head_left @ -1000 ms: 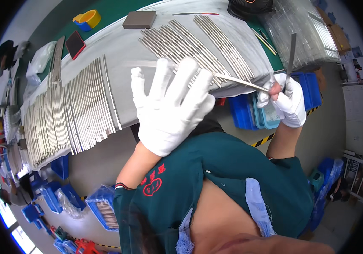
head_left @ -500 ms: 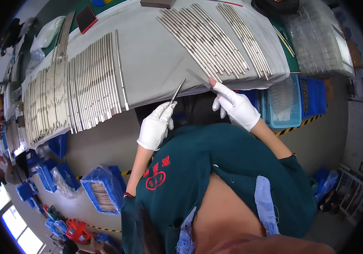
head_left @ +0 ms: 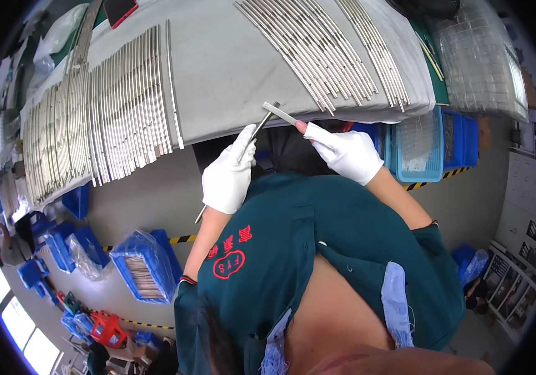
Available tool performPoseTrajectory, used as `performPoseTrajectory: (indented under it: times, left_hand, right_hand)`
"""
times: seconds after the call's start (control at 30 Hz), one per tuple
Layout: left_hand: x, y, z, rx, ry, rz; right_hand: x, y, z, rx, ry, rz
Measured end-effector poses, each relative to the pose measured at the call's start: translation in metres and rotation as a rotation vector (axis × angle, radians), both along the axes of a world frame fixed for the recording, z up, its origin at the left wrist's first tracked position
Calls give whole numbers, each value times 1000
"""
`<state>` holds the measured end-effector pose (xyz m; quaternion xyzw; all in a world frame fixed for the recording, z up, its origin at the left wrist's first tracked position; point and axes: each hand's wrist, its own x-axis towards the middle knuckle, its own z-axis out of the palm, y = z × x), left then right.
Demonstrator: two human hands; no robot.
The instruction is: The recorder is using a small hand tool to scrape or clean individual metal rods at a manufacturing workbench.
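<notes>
while our left hand [head_left: 227, 178], in a white fabric glove, is closed with thumb and fingers pinching a slim silver metal rod [head_left: 259, 130], our right hand [head_left: 350, 156], in a white glove with one bare digit tip, pinches a flat narrow grey strip [head_left: 281, 114]. the rod lies diagonally along the left hand: its upper end projects beyond the fingertips, its middle is hidden by the glove, and a short length in line with it shows beside the wrist. the strip projects from the right fingertips toward the upper left, and the bare digit rests on its near end. the far end of the strip crosses the rod near the rod's upper tip; we cannot tell whether the two surfaces touch.

both hands are positioned in front of our dark green shirt [head_left: 274, 244], just off the near edge of a table covered with pale grey cloth [head_left: 218, 75]. on the cloth, to the left of the hands, we locate a wide row of silver rods [head_left: 131, 106], with one separate rod [head_left: 173, 94] just beside it. to the upper right lie a slanted group of silver rods [head_left: 310, 50] and a narrower group [head_left: 377, 53]. a light blue plastic basket [head_left: 430, 173] is placed below the table's right end, beside a dark blue bin [head_left: 465, 147].
</notes>
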<state>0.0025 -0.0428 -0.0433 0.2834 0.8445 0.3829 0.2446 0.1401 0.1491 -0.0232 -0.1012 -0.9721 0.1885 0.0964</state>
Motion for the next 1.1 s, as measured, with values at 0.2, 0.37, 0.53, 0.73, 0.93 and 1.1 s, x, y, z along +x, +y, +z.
performPoseTrajectory:
  times: [0.2, 0.37, 0.53, 0.73, 0.93, 1.1]
  left_hand:
    - [4, 3, 1, 21, 4, 8]
    - [6, 4, 1, -21, 17, 5]
    - [7, 5, 4, -17, -42, 34]
    - [8, 5, 3, -11, 0, 8]
    - [3, 5, 8, -96, -40, -26]
    - [4, 4, 6, -88, -8, -43]
  right_hand:
    - [-13, -4, -9, 44, -21, -10]
    - [-15, -2, -4, 34, 28, -29]
    - [-15, -7, -6, -44, 6, -58]
    - [-22, -4, -9, -40, 43, -77]
    - [-1, 0, -10, -90, -112, -30]
    - [-32, 0, 22, -809, -327, -300]
